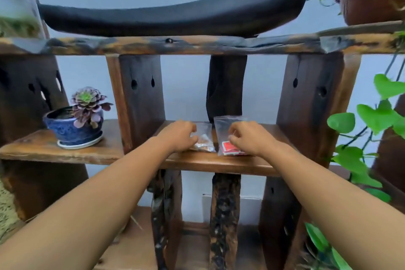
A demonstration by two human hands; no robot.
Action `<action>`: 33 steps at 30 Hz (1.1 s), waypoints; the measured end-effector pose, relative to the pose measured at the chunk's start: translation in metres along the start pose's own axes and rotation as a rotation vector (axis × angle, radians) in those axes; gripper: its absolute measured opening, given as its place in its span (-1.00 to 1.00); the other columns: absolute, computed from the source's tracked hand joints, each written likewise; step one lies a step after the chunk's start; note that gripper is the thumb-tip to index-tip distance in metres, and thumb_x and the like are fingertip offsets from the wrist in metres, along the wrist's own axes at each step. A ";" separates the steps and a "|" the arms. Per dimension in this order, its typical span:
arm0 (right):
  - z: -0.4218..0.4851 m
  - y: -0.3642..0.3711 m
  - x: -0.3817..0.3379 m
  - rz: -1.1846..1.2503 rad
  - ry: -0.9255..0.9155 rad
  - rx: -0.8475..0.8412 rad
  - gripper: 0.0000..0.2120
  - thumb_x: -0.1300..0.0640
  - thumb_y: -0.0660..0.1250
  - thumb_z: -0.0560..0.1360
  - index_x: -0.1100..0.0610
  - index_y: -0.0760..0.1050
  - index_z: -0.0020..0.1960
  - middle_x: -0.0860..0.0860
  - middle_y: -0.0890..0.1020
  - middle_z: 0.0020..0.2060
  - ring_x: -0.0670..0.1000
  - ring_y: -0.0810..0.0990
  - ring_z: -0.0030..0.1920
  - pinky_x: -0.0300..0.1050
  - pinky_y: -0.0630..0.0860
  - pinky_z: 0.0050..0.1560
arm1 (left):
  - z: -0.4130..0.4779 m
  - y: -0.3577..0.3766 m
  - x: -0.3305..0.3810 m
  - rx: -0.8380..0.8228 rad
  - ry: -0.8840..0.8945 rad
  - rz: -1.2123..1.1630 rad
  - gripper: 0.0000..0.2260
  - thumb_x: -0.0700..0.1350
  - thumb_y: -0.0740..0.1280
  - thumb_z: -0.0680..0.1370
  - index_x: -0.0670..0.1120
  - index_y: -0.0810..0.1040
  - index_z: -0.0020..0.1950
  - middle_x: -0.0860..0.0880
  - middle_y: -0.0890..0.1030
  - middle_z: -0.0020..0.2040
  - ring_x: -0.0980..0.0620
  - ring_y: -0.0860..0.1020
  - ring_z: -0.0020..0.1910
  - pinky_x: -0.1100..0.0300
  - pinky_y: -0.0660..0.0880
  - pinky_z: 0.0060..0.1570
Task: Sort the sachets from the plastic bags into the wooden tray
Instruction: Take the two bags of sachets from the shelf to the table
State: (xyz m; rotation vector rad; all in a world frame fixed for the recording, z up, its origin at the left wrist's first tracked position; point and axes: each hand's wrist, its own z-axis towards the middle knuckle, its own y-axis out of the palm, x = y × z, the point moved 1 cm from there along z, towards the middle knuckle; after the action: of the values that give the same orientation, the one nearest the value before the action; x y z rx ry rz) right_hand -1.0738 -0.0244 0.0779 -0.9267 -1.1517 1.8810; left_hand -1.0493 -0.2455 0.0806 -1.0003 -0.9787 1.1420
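Two clear plastic bags stand side by side on a wooden shelf (219,164). The left bag (205,138) holds brownish sachets; my left hand (178,135) grips its left side with curled fingers. The right bag (223,129) holds red sachets (226,148) at its bottom; my right hand (248,137) pinches its front with curled fingers. No wooden tray can be identified for certain; a long dark curved boat-shaped piece (175,17) lies on the upper shelf.
A blue pot with a purple succulent (75,126) stands on the shelf to the left. Dark wooden uprights (142,98) flank the bags. Green vine leaves (372,120) hang at the right, below a brown pot (370,0).
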 end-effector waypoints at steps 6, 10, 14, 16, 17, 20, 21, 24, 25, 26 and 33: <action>0.052 0.000 0.025 0.031 0.082 -0.045 -0.68 0.00 0.27 0.54 0.10 0.51 0.25 0.12 0.60 0.14 0.12 0.56 0.06 -0.02 0.51 0.03 | 0.057 0.014 -0.016 -0.024 -0.023 -0.037 -0.61 0.03 0.25 0.59 -0.10 0.46 0.36 -0.11 0.54 0.31 -0.11 0.51 0.23 0.02 0.46 0.20; 0.086 0.008 0.038 0.038 0.118 -0.051 -0.72 0.00 0.27 0.51 0.06 0.53 0.17 0.08 0.62 0.08 0.09 0.56 0.00 -0.04 0.51 -0.05 | 0.096 0.026 -0.030 -0.042 -0.042 -0.050 -0.58 0.05 0.22 0.59 -0.11 0.42 0.39 -0.13 0.49 0.37 -0.15 0.47 0.29 0.02 0.43 0.24; 0.118 0.025 0.043 -0.012 0.081 -0.073 -0.65 -0.01 0.29 0.51 0.08 0.49 0.25 0.10 0.60 0.17 0.12 0.57 0.09 0.00 0.53 0.10 | 0.129 0.045 -0.046 -0.023 -0.043 -0.047 -0.54 0.09 0.21 0.59 -0.09 0.37 0.44 -0.11 0.44 0.43 -0.15 0.43 0.36 -0.02 0.39 0.33; 0.131 0.029 0.046 -0.018 0.069 -0.075 -0.59 -0.01 0.29 0.51 0.10 0.45 0.32 0.12 0.58 0.23 0.14 0.56 0.16 0.01 0.51 0.16 | 0.142 0.054 -0.052 -0.039 -0.036 -0.049 -0.52 0.13 0.21 0.59 -0.08 0.36 0.44 -0.11 0.44 0.43 -0.15 0.44 0.35 -0.03 0.39 0.33; 0.136 0.030 0.047 -0.019 0.065 -0.082 -0.57 -0.01 0.30 0.51 0.10 0.44 0.34 0.12 0.58 0.24 0.15 0.56 0.18 0.00 0.50 0.17 | 0.146 0.058 -0.055 -0.051 -0.041 -0.056 -0.50 0.16 0.19 0.58 -0.07 0.36 0.45 -0.11 0.44 0.43 -0.15 0.44 0.35 -0.04 0.39 0.33; 0.147 0.035 0.048 -0.030 0.061 -0.096 -0.56 -0.02 0.29 0.51 0.11 0.43 0.35 0.12 0.58 0.24 0.15 0.56 0.19 0.01 0.50 0.19 | 0.152 0.067 -0.062 -0.094 -0.051 -0.065 -0.48 0.22 0.14 0.59 -0.04 0.36 0.45 -0.10 0.43 0.44 -0.15 0.44 0.35 -0.05 0.38 0.34; 0.149 0.036 0.048 -0.041 0.060 -0.101 -0.57 -0.01 0.29 0.51 0.10 0.45 0.34 0.12 0.59 0.22 0.15 0.56 0.17 0.02 0.51 0.17 | 0.154 0.069 -0.063 -0.107 -0.050 -0.070 -0.49 0.22 0.13 0.59 -0.04 0.38 0.43 -0.10 0.46 0.42 -0.14 0.46 0.32 -0.04 0.40 0.31; 0.153 0.042 0.050 -0.085 0.071 -0.130 -0.70 -0.01 0.25 0.48 0.09 0.56 0.14 0.08 0.64 0.08 0.12 0.59 0.01 0.05 0.56 0.06 | 0.156 0.070 -0.064 -0.112 -0.036 -0.096 -0.56 0.19 0.17 0.58 -0.04 0.51 0.32 -0.08 0.57 0.28 -0.10 0.55 0.16 -0.01 0.47 0.21; 0.154 0.044 0.051 -0.093 0.071 -0.136 -0.74 -0.01 0.25 0.47 0.10 0.58 0.05 0.08 0.66 0.02 0.10 0.60 -0.05 0.07 0.58 0.03 | 0.156 0.070 -0.064 -0.105 -0.033 -0.100 -0.58 0.17 0.20 0.57 -0.05 0.52 0.29 -0.08 0.59 0.25 -0.10 0.56 0.13 0.00 0.48 0.19; 0.154 0.046 0.052 -0.093 0.074 -0.138 -0.76 0.00 0.25 0.46 0.11 0.59 -0.01 0.08 0.66 -0.03 0.10 0.60 -0.08 0.08 0.58 0.01 | 0.156 0.069 -0.063 -0.096 -0.028 -0.098 -0.60 0.14 0.23 0.56 -0.06 0.52 0.29 -0.09 0.59 0.23 -0.10 0.55 0.12 0.00 0.49 0.19; 0.140 0.050 0.048 -0.071 0.069 -0.103 -0.79 0.01 0.29 0.55 0.13 0.56 -0.15 0.08 0.62 -0.21 0.05 0.57 -0.21 -0.07 0.45 -0.20 | 0.148 0.063 -0.059 0.001 0.010 -0.152 -0.72 0.01 0.32 0.52 -0.13 0.57 0.13 -0.09 0.62 0.06 -0.10 0.57 0.03 -0.01 0.53 0.10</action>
State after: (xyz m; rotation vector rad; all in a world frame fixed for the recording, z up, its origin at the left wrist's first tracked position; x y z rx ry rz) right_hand -1.2271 -0.0544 0.0701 -0.9864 -1.2336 1.7337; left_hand -1.2154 -0.2787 0.0528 -0.9142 -1.0285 1.0100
